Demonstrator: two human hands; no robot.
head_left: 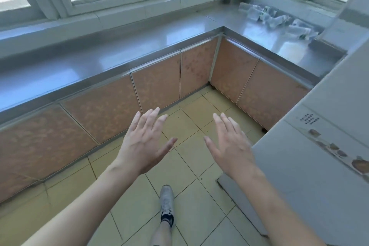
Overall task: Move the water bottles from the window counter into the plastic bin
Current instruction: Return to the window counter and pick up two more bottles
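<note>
Several clear water bottles (279,19) lie on their sides in a loose heap on the steel window counter (139,46), at its far right under the side window. My left hand (143,142) and my right hand (231,146) are held out over the tiled floor, palms down, fingers spread, holding nothing. Both hands are well short of the counter and far from the bottles. No plastic bin shows in this view.
The L-shaped counter runs along the windows, with pink cabinet doors (155,88) below. A tall white appliance (319,156) fills the right side and hides part of the counter. A low grey block (327,48) sits near the bottles. My foot (166,203) stands on the tiles.
</note>
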